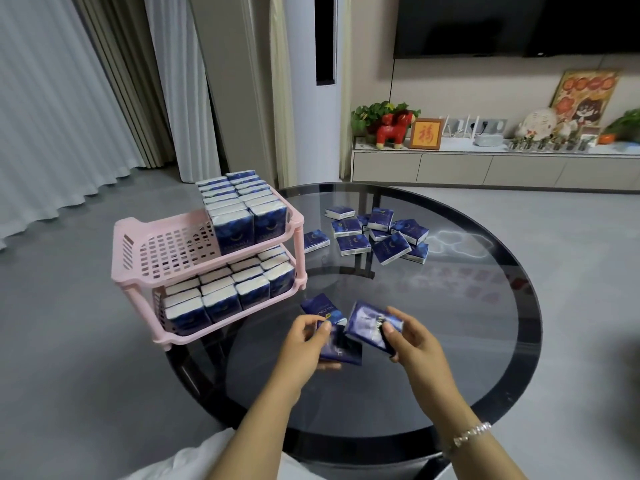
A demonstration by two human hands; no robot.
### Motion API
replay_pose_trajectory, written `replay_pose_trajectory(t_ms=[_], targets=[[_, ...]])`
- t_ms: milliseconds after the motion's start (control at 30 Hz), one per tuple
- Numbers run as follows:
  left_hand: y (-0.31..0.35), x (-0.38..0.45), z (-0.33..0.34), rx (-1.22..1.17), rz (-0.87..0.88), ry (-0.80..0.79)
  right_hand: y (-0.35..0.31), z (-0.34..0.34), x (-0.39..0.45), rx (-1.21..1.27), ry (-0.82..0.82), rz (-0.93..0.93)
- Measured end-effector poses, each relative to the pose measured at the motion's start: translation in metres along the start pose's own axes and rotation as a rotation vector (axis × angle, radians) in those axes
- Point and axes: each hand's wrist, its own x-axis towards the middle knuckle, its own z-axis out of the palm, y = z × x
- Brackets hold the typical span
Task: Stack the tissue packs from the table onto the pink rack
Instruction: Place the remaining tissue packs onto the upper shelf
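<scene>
Tissue packs are the job, and the pink rack point(207, 258) serves as landmark. Under it spreads the round glass worktop point(485, 306), the rack standing at its left edge. The lower shelf looks full; the upper shelf holds two upright rows at its right end, its left half bare, likely the next slot. Right of the rack lies the loose pile point(377, 233), flat and scattered. In front of the rack, left hand point(301, 344) fingers grip a pack point(341, 348), another pack point(322, 308) just behind it; right hand point(412, 341) fingers pinch a tilted pack point(367, 323), apparently gathering several for one trip.
</scene>
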Motion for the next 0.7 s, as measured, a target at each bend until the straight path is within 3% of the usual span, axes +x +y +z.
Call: replay_pose_trajectory(t_ms=[133,300,400,467,567,700], targets=[[0.001,-0.005,-0.002,-0.102,-0.036,-0.079,0.008,0.020,0.001,-0.148,-0.103,-0.018],[-0.011,-0.008,-0.013,-0.033,0.044,-0.080,0.017,0.032,0.010,-0.254,-0.164,-0.013],[-0.011,-0.007,-0.019,-0.080,0.055,0.051,0.015,0.042,0.014,-0.282,-0.188,-0.039],[-0.008,-0.003,-0.024,-0.121,0.063,0.169,0.019,0.047,0.025,-0.305,-0.082,-0.029],[-0.008,0.003,-0.035,-0.124,0.068,0.296,0.021,0.054,0.040,-0.494,0.047,0.012],[-0.010,0.008,-0.041,-0.135,0.055,0.363,0.017,0.071,0.048,-0.815,0.042,0.052]])
